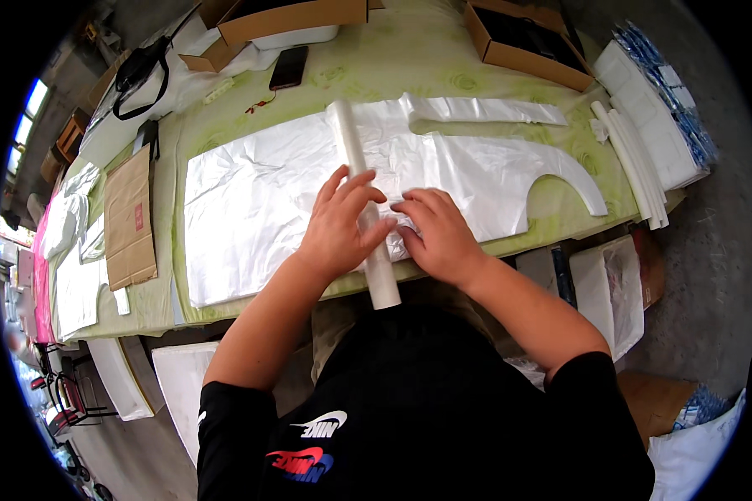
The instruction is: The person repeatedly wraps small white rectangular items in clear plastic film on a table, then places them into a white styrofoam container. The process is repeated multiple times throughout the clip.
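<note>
A white plastic apron (251,196), thin and wrinkled, lies spread flat across the table, with a curved neck cut-out at its right end. Across its middle rests a long whitish roll (349,138), whose near end sticks out past the table's front edge. My left hand (338,221) lies over the roll, fingers spread and thumb reaching across to its right side. Just right of the roll, my right hand (439,232) rests on the apron with bent fingers, thumb and forefinger apart. The film under both sets of fingertips is partly hidden.
A green patterned cloth (409,63) covers the table. At the back are a phone (289,67) and open cardboard boxes (526,46). Several white rolls (631,167) and blue-topped stacks (660,92) line the right edge. Flattened cardboard (131,221) lies left; bins (614,288) stand below.
</note>
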